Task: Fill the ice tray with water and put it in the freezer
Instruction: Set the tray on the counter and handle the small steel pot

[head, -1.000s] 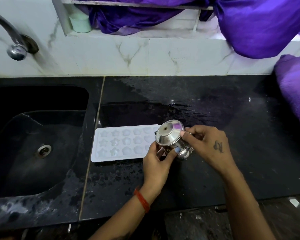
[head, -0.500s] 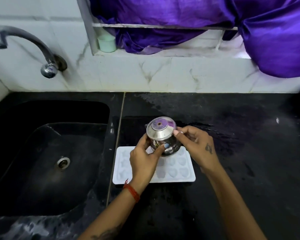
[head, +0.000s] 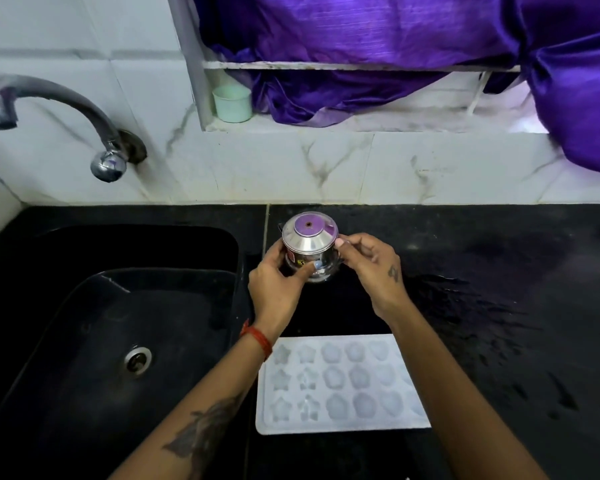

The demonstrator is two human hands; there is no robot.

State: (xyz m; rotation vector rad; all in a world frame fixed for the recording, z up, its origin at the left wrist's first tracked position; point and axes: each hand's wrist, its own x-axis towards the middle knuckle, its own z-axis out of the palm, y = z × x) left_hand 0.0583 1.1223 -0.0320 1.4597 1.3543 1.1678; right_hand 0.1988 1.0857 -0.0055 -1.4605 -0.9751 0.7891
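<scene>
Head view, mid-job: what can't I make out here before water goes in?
- Small steel pot, head view: upside down in the left hand and right hand, so its inside is hidden.
- White plastic ice tray, head view: right side covered by the right forearm; water level unclear.
- Curved steel tap, head view: blurred.
- Freezer: outside the frame.

Green cup (head: 232,104) on sill, purple cloth (head: 378,32)

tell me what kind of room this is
Most likely a home kitchen: a black sink set into a dark stone counter, a wall tap over it, marble-look tiles behind, and an ice tray lying on the counter near the person's hands.
</scene>
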